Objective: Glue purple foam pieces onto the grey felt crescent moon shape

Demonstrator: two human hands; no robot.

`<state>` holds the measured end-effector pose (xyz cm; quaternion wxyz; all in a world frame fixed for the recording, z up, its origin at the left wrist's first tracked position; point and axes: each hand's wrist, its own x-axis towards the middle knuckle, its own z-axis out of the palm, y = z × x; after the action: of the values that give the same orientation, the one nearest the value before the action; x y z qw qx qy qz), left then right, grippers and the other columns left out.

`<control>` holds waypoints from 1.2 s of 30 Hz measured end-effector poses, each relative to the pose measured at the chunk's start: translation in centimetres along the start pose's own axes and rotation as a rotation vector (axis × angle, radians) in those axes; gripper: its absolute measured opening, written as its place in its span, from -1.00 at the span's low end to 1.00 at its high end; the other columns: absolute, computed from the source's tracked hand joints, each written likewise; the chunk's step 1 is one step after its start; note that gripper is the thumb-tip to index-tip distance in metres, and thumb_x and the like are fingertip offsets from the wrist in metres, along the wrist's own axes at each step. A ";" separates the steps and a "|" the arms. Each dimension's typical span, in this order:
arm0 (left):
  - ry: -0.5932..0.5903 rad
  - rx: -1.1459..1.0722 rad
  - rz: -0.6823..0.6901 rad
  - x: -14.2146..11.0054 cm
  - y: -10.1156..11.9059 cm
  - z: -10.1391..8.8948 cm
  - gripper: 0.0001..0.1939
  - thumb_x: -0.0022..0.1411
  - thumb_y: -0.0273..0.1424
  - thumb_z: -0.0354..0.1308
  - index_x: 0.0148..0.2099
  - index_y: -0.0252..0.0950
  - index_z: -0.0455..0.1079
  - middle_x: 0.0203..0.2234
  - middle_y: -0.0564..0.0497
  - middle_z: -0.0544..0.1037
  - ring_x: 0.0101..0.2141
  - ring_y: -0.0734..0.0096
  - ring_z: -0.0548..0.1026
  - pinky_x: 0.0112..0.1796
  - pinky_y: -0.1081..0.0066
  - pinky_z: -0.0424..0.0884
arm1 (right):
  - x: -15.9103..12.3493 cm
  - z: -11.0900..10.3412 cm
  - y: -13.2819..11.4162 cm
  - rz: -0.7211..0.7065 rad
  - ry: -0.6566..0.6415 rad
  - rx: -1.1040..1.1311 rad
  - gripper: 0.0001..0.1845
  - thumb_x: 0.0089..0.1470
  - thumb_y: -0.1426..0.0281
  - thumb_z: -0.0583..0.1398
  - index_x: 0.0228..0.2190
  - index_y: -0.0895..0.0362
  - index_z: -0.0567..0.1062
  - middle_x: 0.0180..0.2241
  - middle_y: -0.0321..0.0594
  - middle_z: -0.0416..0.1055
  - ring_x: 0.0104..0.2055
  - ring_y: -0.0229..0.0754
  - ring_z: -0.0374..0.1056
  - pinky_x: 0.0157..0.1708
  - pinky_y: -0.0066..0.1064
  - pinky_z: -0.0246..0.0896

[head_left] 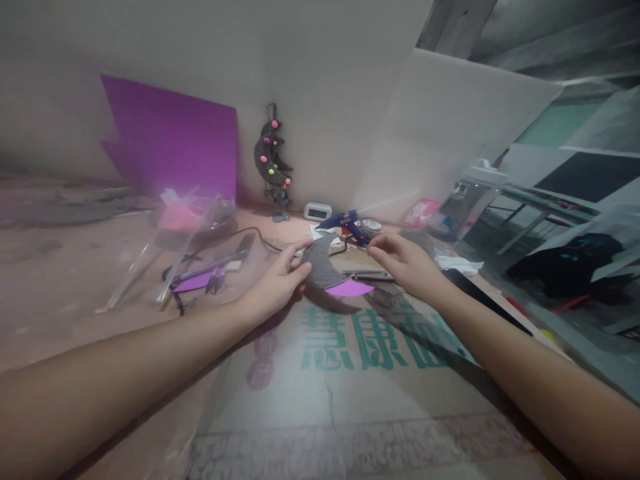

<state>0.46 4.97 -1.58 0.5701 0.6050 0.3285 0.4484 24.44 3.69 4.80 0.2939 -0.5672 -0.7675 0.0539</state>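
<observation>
Beyond both hands, a pale wall (325, 87) rises as the backdrop, and upright things appear to lean on it for support. Below the grip spreads a cardboard sheet (330, 400) printed with green characters; it probably serves as a flat working surface, since the forearms reach across it. Far to the left of the grip, a large purple sheet (190, 143) stands against the wall, seemingly propped there out of the way.

The person's left hand (286, 272) is closed on the left edge of a grey wrapped crescent (320, 263), thumb on the near face, which leaves the rest of the shape exposed toward the other hand. The right hand (400, 257) sits apart from the crescent, off to its right, thumb and forefinger pinched together; whether a thin strand runs between them cannot be made out.

Behind the left hand, a dark crescent ornament (270, 157) dotted with coloured balls stands upright at the wall, perhaps kept facing the person as a reference. Just behind the held crescent, between the two hands, lies a blue glue gun (345, 219), apparently parked within easy reach. A purple paper piece (350, 288) shows at the crescent's lower edge; whether it is attached cannot be told. Smaller yet, a white digital clock (317, 212) stands behind the grip, its display toward the person.
</observation>
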 end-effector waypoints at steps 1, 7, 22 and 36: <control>0.001 -0.007 -0.003 0.0 0.0 0.0 -0.43 0.24 -0.31 0.09 0.26 -0.22 0.09 -0.55 0.18 0.24 -0.58 0.57 0.26 -0.54 0.55 0.19 | 0.0 -0.3 -0.3 0.028 -0.051 -0.009 -0.67 0.17 0.20 0.06 -0.43 0.16 0.46 -0.49 -0.24 0.43 -0.43 -0.21 0.32 -0.39 -0.40 0.18; 0.014 -0.056 -0.007 0.0 0.0 0.1 -0.45 0.22 -0.30 0.11 0.23 -0.21 0.12 -0.56 0.18 0.24 -0.58 0.57 0.25 -0.55 0.55 0.18 | -0.3 -0.8 -0.5 0.043 -0.396 0.100 -0.44 0.18 0.03 -0.01 -0.47 0.17 0.55 -0.52 -0.22 0.46 -0.46 -0.21 0.33 -0.42 -0.41 0.16; -0.016 0.078 0.070 0.0 -0.6 0.1 -0.55 0.27 -0.30 0.03 0.19 -0.21 0.12 -0.54 0.16 0.25 -0.56 0.54 0.26 -0.53 0.54 0.14 | -0.8 1.3 -0.5 0.261 -0.614 0.593 -0.56 0.00 0.00 0.19 -0.47 0.16 0.47 -0.60 -0.35 0.32 -0.56 -0.32 0.22 -0.52 -0.46 0.12; -0.019 0.087 0.065 0.0 -0.5 0.2 -0.59 0.28 -0.33 0.01 0.16 -0.25 0.14 -0.54 0.17 0.25 -0.56 0.56 0.27 -0.53 0.54 0.17 | -0.5 1.3 0.3 0.250 -0.630 0.663 -0.66 -0.04 0.14 0.27 -0.43 0.19 0.49 -0.56 -0.36 0.35 -0.54 -0.36 0.22 -0.51 -0.48 0.12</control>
<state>0.71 4.95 -2.02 0.5315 0.6439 0.3225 0.4460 24.08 3.65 3.37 0.2033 -0.4871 -0.6864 0.5003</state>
